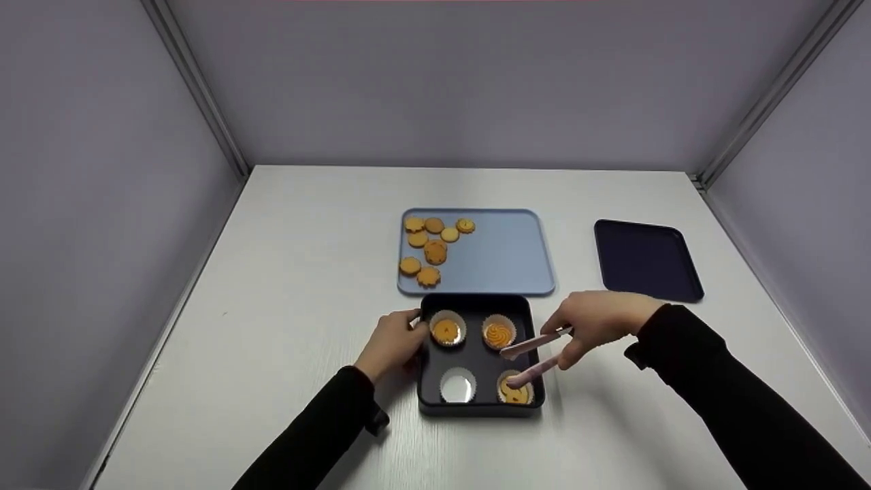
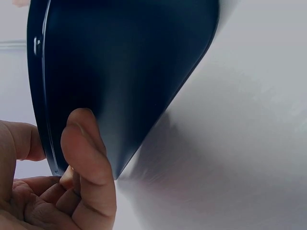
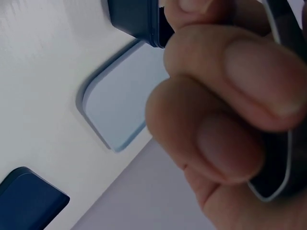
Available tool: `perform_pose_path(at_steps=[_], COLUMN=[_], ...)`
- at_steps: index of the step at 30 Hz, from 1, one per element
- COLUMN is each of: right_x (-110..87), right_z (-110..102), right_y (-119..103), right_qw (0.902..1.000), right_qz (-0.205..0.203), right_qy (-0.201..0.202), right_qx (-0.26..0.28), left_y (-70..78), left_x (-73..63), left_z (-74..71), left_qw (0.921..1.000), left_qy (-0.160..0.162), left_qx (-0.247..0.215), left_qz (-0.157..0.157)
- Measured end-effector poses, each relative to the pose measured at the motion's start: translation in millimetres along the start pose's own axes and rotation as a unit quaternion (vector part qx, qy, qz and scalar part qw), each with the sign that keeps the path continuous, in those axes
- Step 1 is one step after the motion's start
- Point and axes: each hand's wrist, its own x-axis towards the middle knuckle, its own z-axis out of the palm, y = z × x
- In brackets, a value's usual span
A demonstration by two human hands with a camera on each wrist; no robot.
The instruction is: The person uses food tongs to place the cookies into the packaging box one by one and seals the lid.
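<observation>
A dark square baking tin sits near the table's front, with several white paper cups in it. Swirled and smooth cookies lie in three of them; the front-left paper cup holds none. My left hand grips the tin's left side, thumb at the rim and fingers against the outer wall in the left wrist view. From the right, my right hand holds pink tongs. Their arms are spread, the lower tip over the front-right cookie and the upper near the back-right cup.
Behind the tin lies a light blue tray with several cookies grouped on its left half. A dark navy tray stands farther right. Grey panels enclose the white table at the back and sides.
</observation>
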Motion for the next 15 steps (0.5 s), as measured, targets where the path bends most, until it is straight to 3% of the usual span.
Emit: perform_pose_path(at_steps=[8, 15], right_x=[-1.5, 11.7], right_z=[-19.9, -31.2], right_y=[8.3, 16.3], right_qw=[0.9977, 0.9919], right_qz=[-0.015, -0.012], right_qy=[0.028, 0.11], right_qx=[0.06, 0.061], left_y=[0.4, 0.4], left_x=[0.2, 0.0], left_z=[-0.8, -0.7], left_qw=[0.9999, 0.9999], left_qy=[0.0, -0.005], left_qx=[0.015, 0.007], left_qz=[-0.004, -0.013])
